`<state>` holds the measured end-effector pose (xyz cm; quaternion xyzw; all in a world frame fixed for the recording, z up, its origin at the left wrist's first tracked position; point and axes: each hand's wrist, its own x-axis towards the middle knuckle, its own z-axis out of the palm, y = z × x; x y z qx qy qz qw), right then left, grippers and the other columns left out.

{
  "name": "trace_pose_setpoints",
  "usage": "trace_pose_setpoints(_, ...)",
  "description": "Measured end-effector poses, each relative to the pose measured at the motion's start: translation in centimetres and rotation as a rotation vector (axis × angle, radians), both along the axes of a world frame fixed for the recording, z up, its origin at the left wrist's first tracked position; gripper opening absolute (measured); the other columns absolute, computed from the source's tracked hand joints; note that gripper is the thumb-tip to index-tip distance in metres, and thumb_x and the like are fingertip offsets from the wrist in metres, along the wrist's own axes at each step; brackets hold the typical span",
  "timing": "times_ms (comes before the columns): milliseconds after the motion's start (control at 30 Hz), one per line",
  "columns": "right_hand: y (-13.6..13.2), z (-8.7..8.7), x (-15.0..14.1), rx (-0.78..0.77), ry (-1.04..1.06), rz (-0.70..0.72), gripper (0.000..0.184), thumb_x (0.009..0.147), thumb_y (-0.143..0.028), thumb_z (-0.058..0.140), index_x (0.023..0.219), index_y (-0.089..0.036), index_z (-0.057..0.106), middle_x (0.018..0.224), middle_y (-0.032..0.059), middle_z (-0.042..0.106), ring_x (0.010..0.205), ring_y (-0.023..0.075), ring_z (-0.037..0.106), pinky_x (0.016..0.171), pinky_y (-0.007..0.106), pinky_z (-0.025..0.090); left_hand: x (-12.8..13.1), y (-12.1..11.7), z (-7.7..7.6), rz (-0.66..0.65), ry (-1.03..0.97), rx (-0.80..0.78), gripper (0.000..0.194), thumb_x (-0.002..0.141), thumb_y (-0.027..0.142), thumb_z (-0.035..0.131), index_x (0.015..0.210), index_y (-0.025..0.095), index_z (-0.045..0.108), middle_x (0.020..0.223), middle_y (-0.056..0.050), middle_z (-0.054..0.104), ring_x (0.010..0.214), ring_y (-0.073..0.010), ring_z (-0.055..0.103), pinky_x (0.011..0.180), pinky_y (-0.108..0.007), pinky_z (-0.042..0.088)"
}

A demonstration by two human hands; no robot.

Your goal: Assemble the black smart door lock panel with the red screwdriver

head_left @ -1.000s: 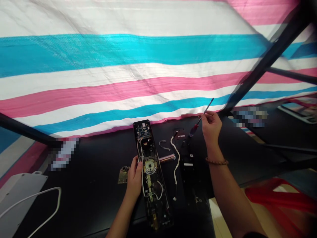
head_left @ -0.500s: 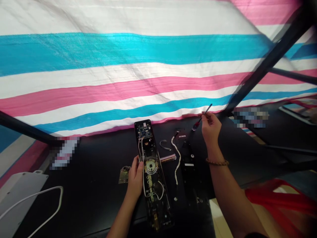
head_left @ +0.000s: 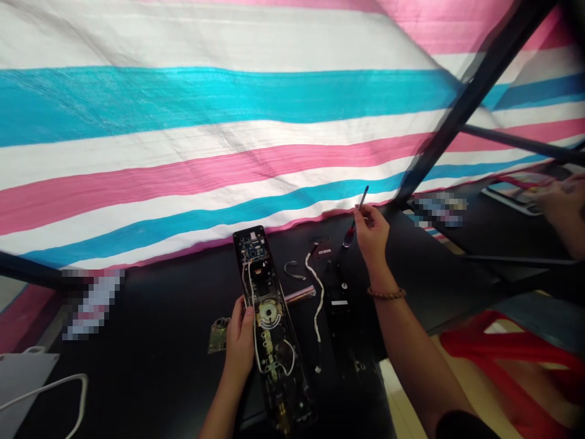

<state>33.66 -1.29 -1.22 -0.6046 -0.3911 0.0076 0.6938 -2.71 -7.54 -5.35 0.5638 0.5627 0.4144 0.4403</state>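
Note:
My left hand [head_left: 240, 341] grips the left edge of a long black opened door-lock body [head_left: 269, 329], which lies on the black table [head_left: 150, 341] with its circuit board and brass gear exposed. My right hand [head_left: 371, 235] is raised farther back, its fingers pinched on a thin screwdriver [head_left: 356, 214] with a red handle and its metal shaft pointing up. Between the hands lie a white sleeved cable [head_left: 316, 299], a brass lever handle [head_left: 299, 294] and a flat black cover plate [head_left: 340, 296]. A small brass plate [head_left: 218, 334] rests beside my left hand.
A pink, white and teal striped tarp [head_left: 228, 122] hangs behind the table, crossed by black metal bars [head_left: 461, 97]. A white box [head_left: 22, 378] with a white cord lies at the left. A red stool [head_left: 512, 360] stands at the right. Another person's hand [head_left: 564, 213] shows at the far right.
The view has shifted right and slightly down, so everything sits further left. My right hand turned the screwdriver more upright. Another person's hand has come into view at the right edge.

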Motion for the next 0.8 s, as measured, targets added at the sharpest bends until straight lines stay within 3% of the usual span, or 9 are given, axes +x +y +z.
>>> trace_pose_setpoints(200, 0.18, -0.14, 0.12, 0.01, 0.024, 0.018, 0.025, 0.08, -0.042, 0.071, 0.086, -0.021, 0.06, 0.082, 0.0021, 0.068, 0.072, 0.0175, 0.065, 0.07, 0.033, 0.054, 0.06, -0.09, 0.23, 0.036, 0.018, -0.038, 0.053, 0.091, 0.056, 0.049, 0.124, 0.017, 0.062, 0.111, -0.01, 0.073, 0.102, -0.0258, 0.068, 0.089, -0.035, 0.052)
trace_pose_setpoints(400, 0.0, 0.07, 0.01, 0.015, 0.04, 0.041, 0.023, 0.088, -0.044, 0.059, 0.094, -0.021, 0.062, 0.084, 0.0055, 0.071, 0.076, 0.0198, 0.067, 0.07, 0.034, 0.055, 0.27, -0.07, 0.52, 0.033, 0.005, -0.025, 0.053, 0.09, 0.057, 0.048, 0.122, 0.016, 0.062, 0.115, -0.011, 0.072, 0.107, -0.0263, 0.067, 0.096, -0.036, 0.051)
trace_pose_setpoints(633, 0.0, 0.28, 0.17, -0.034, 0.01, -0.005, 0.034, 0.086, -0.047, 0.061, 0.102, -0.019, 0.071, 0.084, 0.0049, 0.066, 0.068, 0.0174, 0.061, 0.06, 0.032, 0.052, 0.11, 0.13, 0.41, 0.017, 0.013, -0.018, 0.052, 0.09, 0.057, 0.048, 0.12, 0.018, 0.063, 0.112, -0.01, 0.072, 0.103, -0.027, 0.067, 0.092, -0.037, 0.052)
trace_pose_setpoints(800, -0.02, 0.55, -0.04, -0.023, 0.033, -0.001, 0.028, 0.083, -0.046, 0.065, 0.095, -0.02, 0.065, 0.079, 0.0024, 0.063, 0.067, 0.0167, 0.059, 0.06, 0.031, 0.052, -0.01, 0.26, 0.21, -0.003, -0.012, -0.017, 0.051, 0.091, 0.058, 0.049, 0.118, 0.018, 0.064, 0.116, -0.009, 0.07, 0.101, -0.0261, 0.067, 0.09, -0.036, 0.053)
